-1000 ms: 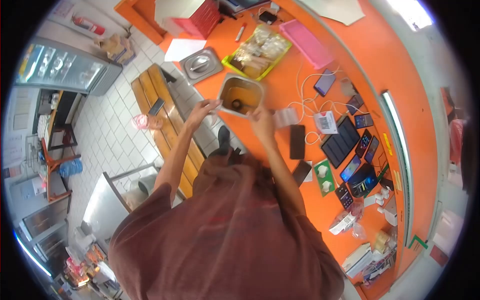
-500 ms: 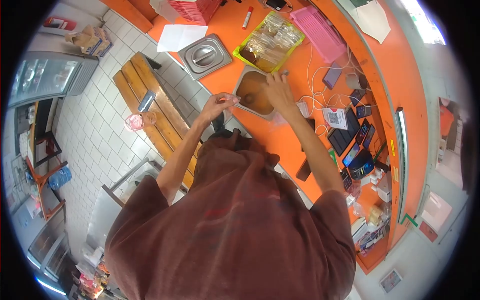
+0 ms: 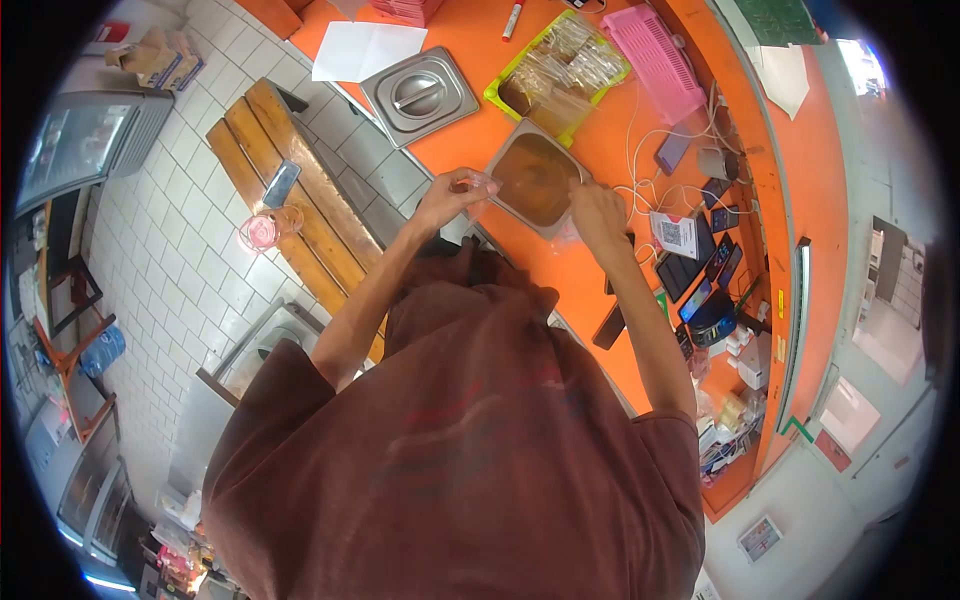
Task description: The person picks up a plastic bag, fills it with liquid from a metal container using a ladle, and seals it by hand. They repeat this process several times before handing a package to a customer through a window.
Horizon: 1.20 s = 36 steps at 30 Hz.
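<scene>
A square metal container (image 3: 537,160) of brown liquid stands on the orange counter in front of me. My left hand (image 3: 452,200) is at its left edge, fingertips pinched on a small clear plastic bag (image 3: 480,207). My right hand (image 3: 599,214) is closed at the right rim, its fingers curled downward. What it grips is hidden. Close below the container lies another bit of clear plastic (image 3: 566,236). Beyond the container, a yellow-green basket (image 3: 492,92) holds several filled clear bags (image 3: 570,62).
A metal lid (image 3: 420,95) and white paper (image 3: 366,50) lie at the far left of the counter. A pink basket (image 3: 655,65), white cables, phones (image 3: 697,299) and a QR card (image 3: 675,236) are to the right. A wooden bench (image 3: 300,190) stands left.
My right hand has moved from the container's far rim to its right rim, nearer me. The left hand stays pinched beside the container. The view has shifted slightly.
</scene>
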### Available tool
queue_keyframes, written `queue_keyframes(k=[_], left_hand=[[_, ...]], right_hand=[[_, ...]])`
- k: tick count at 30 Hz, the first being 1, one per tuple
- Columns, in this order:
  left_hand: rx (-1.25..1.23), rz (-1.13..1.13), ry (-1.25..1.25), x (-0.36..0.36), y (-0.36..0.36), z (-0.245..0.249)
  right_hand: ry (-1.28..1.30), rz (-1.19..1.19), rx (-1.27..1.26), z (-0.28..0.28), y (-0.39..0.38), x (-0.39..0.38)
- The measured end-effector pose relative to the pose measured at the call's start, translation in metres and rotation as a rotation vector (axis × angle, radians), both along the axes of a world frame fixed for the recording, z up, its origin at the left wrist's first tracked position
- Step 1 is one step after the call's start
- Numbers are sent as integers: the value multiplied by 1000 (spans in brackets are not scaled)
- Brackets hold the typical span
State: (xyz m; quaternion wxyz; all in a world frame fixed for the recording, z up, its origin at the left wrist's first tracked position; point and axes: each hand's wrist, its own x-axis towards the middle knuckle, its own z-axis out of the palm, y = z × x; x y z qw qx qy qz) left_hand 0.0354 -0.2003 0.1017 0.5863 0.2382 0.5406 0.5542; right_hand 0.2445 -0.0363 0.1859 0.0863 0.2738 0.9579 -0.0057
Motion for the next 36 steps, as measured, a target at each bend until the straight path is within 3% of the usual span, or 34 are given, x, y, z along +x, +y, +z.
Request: queue_keyframes(k=[2, 9, 14, 20, 27, 29, 33, 36], left_hand=[[-23, -19, -3, -2, 0, -2], [-51, -49, -33, -5, 2, 2], [-63, -39, -1, -2, 0, 3], [-46, -37, 2, -2, -1, 3], [-68, -63, 2, -4, -1, 6], [-55, -58, 9, -4, -1, 2], [-25, -47, -1, -3, -1, -1], [-68, -70, -19, -5, -1, 1]], right_hand=[[-24, -179, -81, 10, -1, 2], [61, -189, -118, -12, -14, -8], [-111, -273, -291, 7, -29, -12], [18, -243, -224, 22, -36, -13], [-6, -262, -100, -28, -23, -17], [90, -277, -35, -35, -14, -15], [123, -244, -59, 2, -15, -16], [-77, -271, -232, 17, -27, -17]])
